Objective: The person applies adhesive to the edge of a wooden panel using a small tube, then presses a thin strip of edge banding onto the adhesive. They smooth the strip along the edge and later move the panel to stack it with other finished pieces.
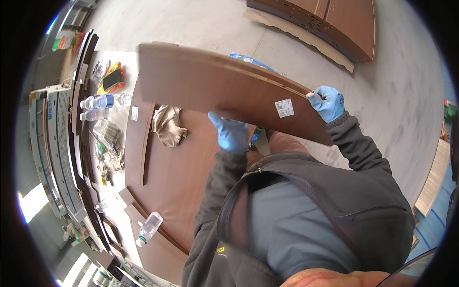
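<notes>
A long brown board (215, 81) with a white label (284, 108) is held up in front of me, its left end blurred. My right hand (327, 103), in a blue glove, is closed on the board's upper edge near its right end, thumb along the edge. My left hand (230, 134), also blue-gloved, is at the board's lower edge with the thumb stretched out and apart. Its other fingers are blurred, and whether they touch the board is unclear. Below lies a large brown panel (191, 162), with a crumpled beige glove (169, 126) on it.
Narrow brown strips (147, 148) lie on the panel's left part, and a clear bottle (150, 227) lies near its lower left. Left are more bottles (98, 102), a dark phone (112, 80) and plastic bags (107, 134). A brown cabinet stack (330, 24) stands at the far right on cardboard (306, 38).
</notes>
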The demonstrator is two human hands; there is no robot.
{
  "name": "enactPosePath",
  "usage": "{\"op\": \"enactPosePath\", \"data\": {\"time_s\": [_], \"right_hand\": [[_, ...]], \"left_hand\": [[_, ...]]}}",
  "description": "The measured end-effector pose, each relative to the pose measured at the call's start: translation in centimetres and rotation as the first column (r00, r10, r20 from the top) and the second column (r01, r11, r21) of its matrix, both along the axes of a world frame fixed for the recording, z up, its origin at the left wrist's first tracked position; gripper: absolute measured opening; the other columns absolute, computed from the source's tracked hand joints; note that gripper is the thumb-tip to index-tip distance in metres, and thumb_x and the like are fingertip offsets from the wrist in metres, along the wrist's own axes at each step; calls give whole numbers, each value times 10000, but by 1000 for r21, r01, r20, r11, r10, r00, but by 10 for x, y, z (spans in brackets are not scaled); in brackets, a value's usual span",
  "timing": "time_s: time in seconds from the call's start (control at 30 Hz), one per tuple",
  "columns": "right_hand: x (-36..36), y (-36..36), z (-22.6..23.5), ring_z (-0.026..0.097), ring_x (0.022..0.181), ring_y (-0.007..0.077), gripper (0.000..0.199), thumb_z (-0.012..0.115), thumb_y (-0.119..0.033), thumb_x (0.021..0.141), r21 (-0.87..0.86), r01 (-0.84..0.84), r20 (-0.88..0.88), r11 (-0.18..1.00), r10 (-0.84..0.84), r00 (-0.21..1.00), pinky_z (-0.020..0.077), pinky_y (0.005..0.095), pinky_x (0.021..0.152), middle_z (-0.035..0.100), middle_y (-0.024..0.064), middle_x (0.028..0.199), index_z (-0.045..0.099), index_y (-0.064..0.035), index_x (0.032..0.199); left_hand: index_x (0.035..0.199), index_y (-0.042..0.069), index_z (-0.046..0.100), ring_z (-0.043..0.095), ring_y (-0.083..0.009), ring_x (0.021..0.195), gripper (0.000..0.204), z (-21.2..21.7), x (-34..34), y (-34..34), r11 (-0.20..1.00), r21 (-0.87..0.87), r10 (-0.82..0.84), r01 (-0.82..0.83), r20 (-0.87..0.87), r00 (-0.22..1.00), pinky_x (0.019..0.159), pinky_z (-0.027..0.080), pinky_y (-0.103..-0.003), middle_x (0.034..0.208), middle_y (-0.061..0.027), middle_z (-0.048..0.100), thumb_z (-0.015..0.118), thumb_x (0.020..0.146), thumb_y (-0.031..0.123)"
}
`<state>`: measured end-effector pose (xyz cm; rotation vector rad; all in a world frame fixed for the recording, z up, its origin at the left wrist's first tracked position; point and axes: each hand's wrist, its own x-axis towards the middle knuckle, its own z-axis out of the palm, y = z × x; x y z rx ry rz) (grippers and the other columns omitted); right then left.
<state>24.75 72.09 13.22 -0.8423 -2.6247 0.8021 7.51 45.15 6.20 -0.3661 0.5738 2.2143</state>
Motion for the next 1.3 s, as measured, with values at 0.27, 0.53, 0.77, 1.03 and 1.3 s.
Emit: {"op": "enactPosePath", "data": {"time_s": [0.27, 0.53, 0.77, 1.03, 1.3], "right_hand": [[10, -57, 113, 662, 751, 331, 541, 819, -528, 788, 525, -200, -178, 828, 336, 925, 545, 444, 779, 644, 103, 766, 700, -16, 914], [23, -143, 109, 645, 987, 232, 303, 746, -132, 695, 710, -172, -207, 683, 435, 876, 512, 435, 1050, 650, 91, 1066, 675, -55, 979], [41, -164, 118, 511, 1360, 326, 716, 777, -420, 768, 379, -440, 19, 814, 468, 883, 329, 533, 1204, 519, 191, 1490, 598, -50, 1355], [109, -55, 129, 490, 1405, 388, 881, 825, -516, 727, 288, -386, 115, 876, 368, 923, 348, 541, 1183, 490, 236, 1536, 583, -16, 1411], [165, 12, 115, 628, 1197, 404, 707, 780, -229, 730, 370, -421, -80, 828, 480, 874, 491, 491, 1038, 575, 241, 1442, 590, -10, 1375]], "left_hand": [[1551, -15, 341, 524, -280, 1373, 580, 32, -54, 64, 378, 925, -41, 47, -34, 999, 1229, 363, -416, 1558, -184, 436, 374, 1140, 392], [974, -27, 785, 736, -288, 966, 660, 39, -92, 88, 176, 959, 107, 220, -241, 965, 1178, 421, -313, 991, -244, 759, 380, 1111, 477], [1033, -31, 752, 695, -265, 903, 600, 51, -55, 69, 399, 909, 222, 120, -222, 949, 1170, 430, -330, 939, -202, 716, 367, 1122, 420], [1100, -36, 715, 648, -239, 830, 535, 87, 3, 120, 306, 912, 279, -272, 187, 942, 1160, 439, -350, 881, -155, 667, 352, 1134, 356], [1413, -52, 547, 663, -207, 832, 431, 61, 87, 168, 863, 467, 377, -193, -341, 861, 1165, 462, -402, 933, -72, 687, 390, 1118, 220]]}}
